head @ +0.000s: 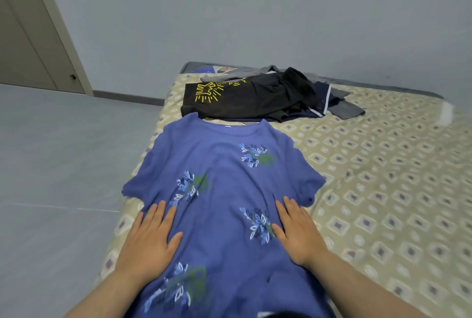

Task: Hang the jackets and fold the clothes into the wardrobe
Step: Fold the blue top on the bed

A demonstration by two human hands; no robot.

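A blue T-shirt [224,172] with leaf prints lies spread flat, front up, on the patterned mattress [383,177], collar pointing away from me. My left hand [150,236] rests flat on the shirt's left side with fingers apart. My right hand [297,230] lies flat on its right side, just below the right sleeve. Neither hand grips the cloth. Beyond the collar sits a pile of clothes: a black T-shirt with a yellow print [229,101], dark garments [293,90] and grey pieces [344,108].
The mattress lies on a grey floor [58,164] along the left. A grey wall [255,11] stands behind, and a beige door [30,36] fills the far left corner. The mattress's right half shows bare patterned fabric.
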